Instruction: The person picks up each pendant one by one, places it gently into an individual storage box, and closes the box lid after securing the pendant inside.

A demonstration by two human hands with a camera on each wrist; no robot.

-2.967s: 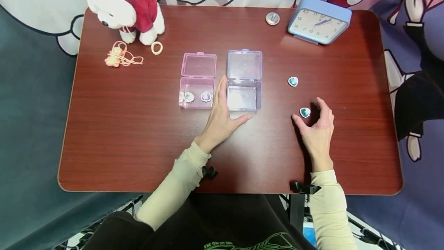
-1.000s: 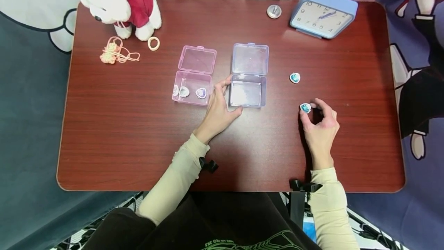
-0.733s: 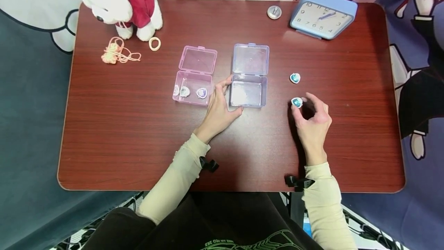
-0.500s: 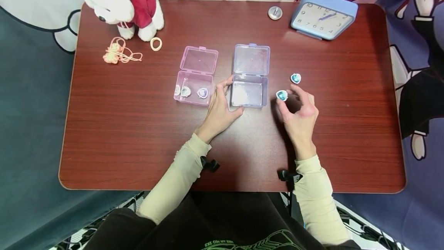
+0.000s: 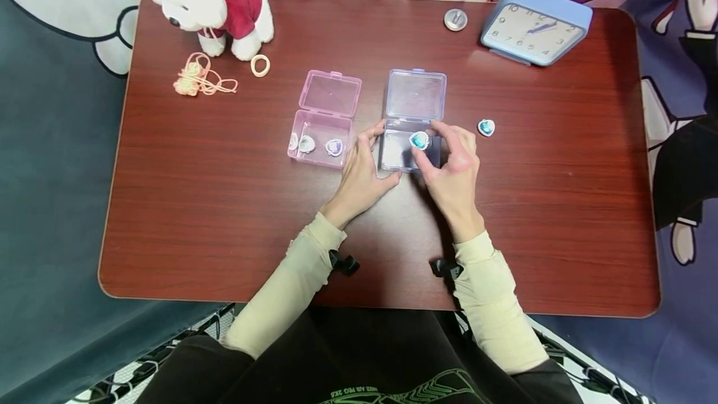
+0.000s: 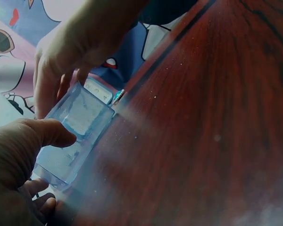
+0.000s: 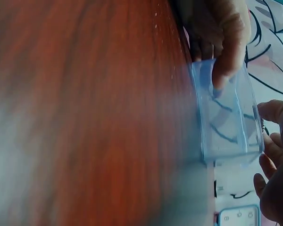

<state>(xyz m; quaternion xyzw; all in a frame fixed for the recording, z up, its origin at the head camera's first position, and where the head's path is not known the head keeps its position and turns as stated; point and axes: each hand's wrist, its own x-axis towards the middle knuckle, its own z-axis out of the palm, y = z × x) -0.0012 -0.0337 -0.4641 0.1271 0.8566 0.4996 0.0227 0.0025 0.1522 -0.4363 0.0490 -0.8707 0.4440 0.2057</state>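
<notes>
While your right hand (image 5: 456,161) pinches a blue heart (image 5: 419,140) between thumb and fingers, your boxing-up of small ornaments looks, by my estimate, about half done.

Left hand (image 5: 361,173): bracing the near left corner of the blue box (image 5: 401,131), thumb along the front, fingers curled against the left side.

Blue box: lid open and tipped back; your pinched heart is over its tray — whether it touches the floor you cannot tell from these views. No other ornament shows inside, so this side of your work seems barely begun.

Pink box (image 5: 324,120): lid open, standing just left of your left hand. Contents: one lilac heart (image 5: 334,147), one white ornament (image 5: 306,144), plus a pale shape by the left wall, possibly only a reflection. This half appears filled.

Outstanding: one loose heart (image 5: 486,127), blue-stoned, on the table (image 5: 566,217) to the right of your right hand, not yet boxed. Both lids remain unclosed — if you count closing as part of the job.

Apart from your work, along the far side: plush toy (image 5: 238,2), yarn (image 5: 193,78), ring (image 5: 260,66), metal disc (image 5: 455,19), blue clock (image 5: 535,30); all seem uninvolved.
</notes>
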